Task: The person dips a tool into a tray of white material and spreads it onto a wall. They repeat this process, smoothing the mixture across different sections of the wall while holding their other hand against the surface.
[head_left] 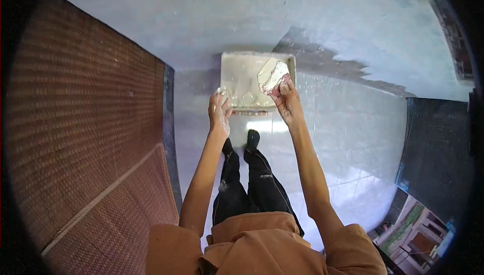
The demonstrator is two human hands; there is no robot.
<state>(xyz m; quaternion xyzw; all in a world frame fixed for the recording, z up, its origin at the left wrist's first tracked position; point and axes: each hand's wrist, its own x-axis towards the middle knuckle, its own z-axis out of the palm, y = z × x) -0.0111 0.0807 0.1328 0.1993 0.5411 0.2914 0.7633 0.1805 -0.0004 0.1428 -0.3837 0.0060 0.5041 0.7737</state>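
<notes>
A pale, wet-looking piece [273,74] with an irregular outline is held in my right hand [288,101], fingers closed on its lower right edge. It hangs over the right part of a shallow rectangular tray [242,75] with light, creamy material inside. My left hand [220,112] is at the tray's lower left corner, smeared with white, its fingers bent; whether something small is between the fingertips is hard to tell. The two hands are apart.
Brown woven panels [96,88] fill the left side. A light wall [217,12] with a grey patch rises behind the tray. My feet stand on the shiny tiled floor [343,123]; a dark panel [438,149] is at the right.
</notes>
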